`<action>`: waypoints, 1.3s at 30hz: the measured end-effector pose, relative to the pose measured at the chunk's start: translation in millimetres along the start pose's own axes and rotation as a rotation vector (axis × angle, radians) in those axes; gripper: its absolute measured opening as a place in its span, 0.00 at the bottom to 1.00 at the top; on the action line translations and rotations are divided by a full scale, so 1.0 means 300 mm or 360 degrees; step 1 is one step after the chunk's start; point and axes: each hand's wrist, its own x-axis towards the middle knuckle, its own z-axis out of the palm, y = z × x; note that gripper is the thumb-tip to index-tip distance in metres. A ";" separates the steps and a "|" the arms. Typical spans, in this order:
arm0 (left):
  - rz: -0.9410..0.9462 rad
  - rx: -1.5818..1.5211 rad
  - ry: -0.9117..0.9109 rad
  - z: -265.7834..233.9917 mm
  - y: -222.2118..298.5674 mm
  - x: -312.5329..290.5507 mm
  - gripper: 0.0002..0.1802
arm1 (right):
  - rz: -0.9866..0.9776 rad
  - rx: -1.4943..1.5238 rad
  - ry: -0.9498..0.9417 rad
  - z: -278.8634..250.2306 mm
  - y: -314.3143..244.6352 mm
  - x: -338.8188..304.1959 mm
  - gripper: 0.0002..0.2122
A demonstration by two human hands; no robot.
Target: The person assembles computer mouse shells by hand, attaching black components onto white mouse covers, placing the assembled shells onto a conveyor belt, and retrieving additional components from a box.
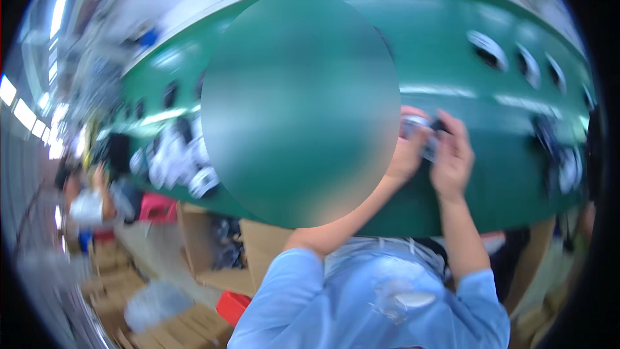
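Note:
Both my hands are raised together over the green table (413, 207), right of the middle. A small grey-and-black part (427, 147) is held between them, blurred by motion, so its kind cannot be made out. My left hand (405, 155) has its fingers closed round the part's left side. Bent round the right side, near a black piece at the top, are the fingers of my right hand (452, 163). A large round smear covers the table's middle and part of my left forearm.
Several white-and-black items (487, 52) stand along the table's far right. A heap of white items (177, 158) lies at the left. An open cardboard box (265, 245) and a red container (232, 307) are below the near edge. Another person (87, 207) is at far left.

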 end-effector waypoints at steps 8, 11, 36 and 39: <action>-0.0273 -0.0578 -0.0116 0.021 -0.034 0.025 0.24 | -0.0261 -0.0119 -0.0223 -0.106 0.043 0.034 0.15; -0.0293 -0.0582 -0.0199 0.028 -0.008 0.017 0.25 | 0.0214 0.0676 -0.0039 -0.104 0.051 -0.001 0.15; -0.0106 0.0125 0.0100 0.073 -0.025 -0.015 0.15 | -0.0251 -0.0461 0.0158 -0.101 0.058 0.019 0.10; -0.0186 0.0304 -0.0256 0.045 0.022 0.010 0.15 | 0.0066 -0.0471 0.0133 -0.120 0.059 0.024 0.06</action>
